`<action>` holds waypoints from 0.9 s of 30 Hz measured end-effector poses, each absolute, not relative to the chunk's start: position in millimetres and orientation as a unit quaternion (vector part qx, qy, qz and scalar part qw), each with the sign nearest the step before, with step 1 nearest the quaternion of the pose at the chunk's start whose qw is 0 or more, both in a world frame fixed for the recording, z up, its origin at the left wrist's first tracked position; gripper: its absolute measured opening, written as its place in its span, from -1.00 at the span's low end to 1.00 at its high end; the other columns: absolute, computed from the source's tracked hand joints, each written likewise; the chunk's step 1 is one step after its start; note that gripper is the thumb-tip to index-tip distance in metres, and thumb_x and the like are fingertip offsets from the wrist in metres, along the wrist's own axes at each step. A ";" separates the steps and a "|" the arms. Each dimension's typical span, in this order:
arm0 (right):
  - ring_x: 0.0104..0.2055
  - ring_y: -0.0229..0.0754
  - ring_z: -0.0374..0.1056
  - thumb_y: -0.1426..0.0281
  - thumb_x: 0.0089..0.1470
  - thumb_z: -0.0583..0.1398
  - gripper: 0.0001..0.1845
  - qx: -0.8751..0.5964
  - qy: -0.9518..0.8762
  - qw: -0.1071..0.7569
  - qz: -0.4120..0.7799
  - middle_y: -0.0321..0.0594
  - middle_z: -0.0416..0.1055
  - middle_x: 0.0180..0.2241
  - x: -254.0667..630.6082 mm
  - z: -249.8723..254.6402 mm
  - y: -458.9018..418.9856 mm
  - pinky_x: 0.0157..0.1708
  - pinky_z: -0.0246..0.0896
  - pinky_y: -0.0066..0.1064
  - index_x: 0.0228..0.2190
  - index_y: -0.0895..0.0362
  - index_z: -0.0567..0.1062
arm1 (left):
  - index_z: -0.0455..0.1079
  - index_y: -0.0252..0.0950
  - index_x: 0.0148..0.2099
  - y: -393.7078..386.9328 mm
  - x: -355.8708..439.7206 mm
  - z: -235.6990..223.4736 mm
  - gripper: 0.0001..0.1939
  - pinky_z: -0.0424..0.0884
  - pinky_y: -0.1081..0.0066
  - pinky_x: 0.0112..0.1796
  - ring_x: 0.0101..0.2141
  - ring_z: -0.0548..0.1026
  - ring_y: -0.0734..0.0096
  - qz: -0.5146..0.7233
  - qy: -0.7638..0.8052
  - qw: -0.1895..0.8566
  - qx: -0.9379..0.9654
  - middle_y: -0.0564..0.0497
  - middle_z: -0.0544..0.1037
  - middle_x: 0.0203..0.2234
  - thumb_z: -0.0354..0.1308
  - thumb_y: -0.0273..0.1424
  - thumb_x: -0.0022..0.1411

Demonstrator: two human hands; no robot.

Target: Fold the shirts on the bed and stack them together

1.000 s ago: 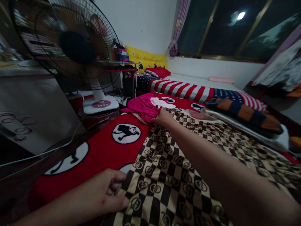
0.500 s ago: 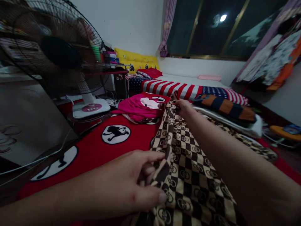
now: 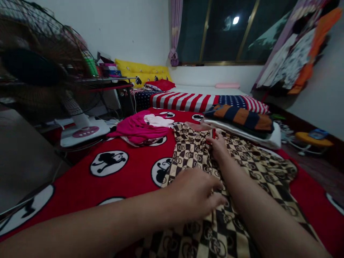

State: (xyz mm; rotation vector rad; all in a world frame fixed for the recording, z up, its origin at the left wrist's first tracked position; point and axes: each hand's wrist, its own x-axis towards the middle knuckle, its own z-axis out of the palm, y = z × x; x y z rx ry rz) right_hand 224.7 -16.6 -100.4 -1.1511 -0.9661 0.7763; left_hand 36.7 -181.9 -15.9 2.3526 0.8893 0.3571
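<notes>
A brown-and-beige checkered garment [image 3: 185,156] with a ring-like print lies spread on a red blanket [image 3: 139,154] with white ovals and black figures. My right hand [image 3: 219,145] reaches to its upper middle, fingers closed on the cloth; a small red piece [image 3: 214,133] shows at the fingertips, its kind unclear. Nearer to me, my left hand [image 3: 197,193] hovers over or rests on the garment, thumb and forefinger apart and slightly blurred. Whether it touches the cloth, I cannot tell. Left of the garment's top lies a crumpled pink garment [image 3: 133,126].
Folded clothes, orange and navy on top [image 3: 243,117], lie on a white folded cloth at the right. A standing fan [image 3: 83,132] is at the left. Behind is a bed with a flag-patterned cover [image 3: 185,102]. An orange stool [image 3: 313,139] stands far right.
The garment, earlier gathered along an edge between my hands, now lies flatter and opened out. My left hand has moved right, off the edge; my right hand has come nearer. The view has shifted rightward.
</notes>
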 end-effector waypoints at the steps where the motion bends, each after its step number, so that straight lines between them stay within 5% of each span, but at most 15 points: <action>1: -0.41 -0.24 0.33 0.41 -0.41 0.25 -0.56 -0.507 -0.422 0.666 0.348 -0.38 0.38 -0.46 224.8 -100.5 -16.8 -0.35 0.30 -0.39 -0.33 0.07 0.38 | 0.43 -0.25 0.04 -169.4 40.3 -20.8 -0.66 0.37 0.30 -0.12 -0.20 0.50 0.26 0.181 0.350 0.222 0.892 -0.07 0.56 -0.23 0.07 -0.28 0.26; 4: -0.36 -0.23 0.34 0.45 -0.45 0.24 -0.51 -0.494 -0.417 0.672 0.361 -0.35 0.40 -0.40 223.2 -97.7 -18.1 -0.29 0.30 -0.36 -0.30 0.09 0.39 | 0.04 -0.24 0.33 -135.9 43.2 -47.9 -0.40 0.20 0.15 0.12 0.19 0.22 0.12 0.218 0.406 0.094 0.882 -0.20 0.21 0.22 0.04 -0.27 0.29; 8: -0.34 -0.19 0.36 0.48 -0.45 0.22 -0.44 -0.500 -0.398 0.672 0.375 -0.31 0.42 -0.36 224.4 -98.4 -16.5 -0.27 0.33 -0.33 -0.24 0.10 0.39 | -0.11 -0.15 0.38 -120.4 34.7 -83.5 -0.27 -0.08 -0.08 0.21 0.32 -0.19 -0.07 0.131 0.459 0.068 0.876 -0.21 -0.16 0.35 -0.07 0.01 0.28; 19: -0.11 -0.11 0.33 0.48 -0.17 0.14 -0.60 -0.630 -0.484 0.607 -0.020 -0.08 0.38 -0.14 240.4 -93.5 -33.6 -0.02 0.22 -0.24 -0.18 0.17 0.43 | 0.03 -0.11 0.34 -132.3 36.9 -92.2 -0.32 -0.20 -0.17 0.20 0.31 -0.16 -0.12 0.135 0.475 0.040 0.869 -0.17 -0.06 0.34 -0.18 0.07 0.28; 27: -0.33 -0.14 0.36 0.55 -0.17 0.15 -0.80 -0.582 -0.661 0.462 0.104 -0.22 0.46 -0.42 197.5 -56.3 -14.0 -0.21 0.27 -0.29 -0.45 0.13 0.54 | 0.16 -0.21 0.29 -132.8 36.9 -96.1 -0.30 -0.32 -0.19 0.20 0.31 -0.20 -0.14 0.162 0.474 0.051 0.864 -0.19 -0.04 0.33 -0.17 0.07 0.25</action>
